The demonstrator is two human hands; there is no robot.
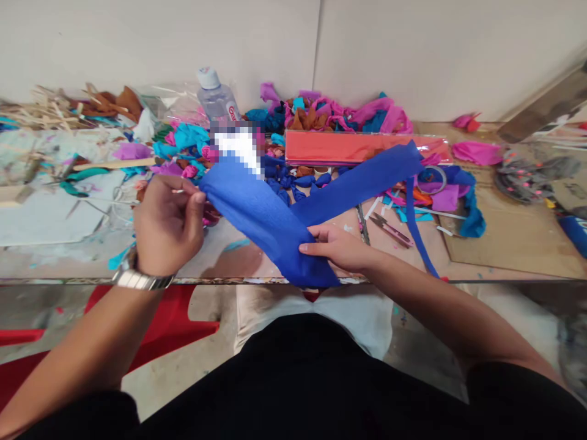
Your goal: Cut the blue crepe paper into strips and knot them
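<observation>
A wide strip of blue crepe paper stretches at a slant in front of me, and its lower end hangs at the table's front edge. My left hand pinches its upper left corner between thumb and fingers. Farther down, my right hand grips the same strip, thumb on top and other fingers partly hidden by it. From there a band of the blue paper runs back to the upper right. Small twisted blue pieces lie behind the strip.
A capped clear bottle and an orange-red paper pack stand among coloured scraps at the back. Pink thread snips lie right of my right hand. Green-handled pliers lie at left, cardboard at right. A red stool is below.
</observation>
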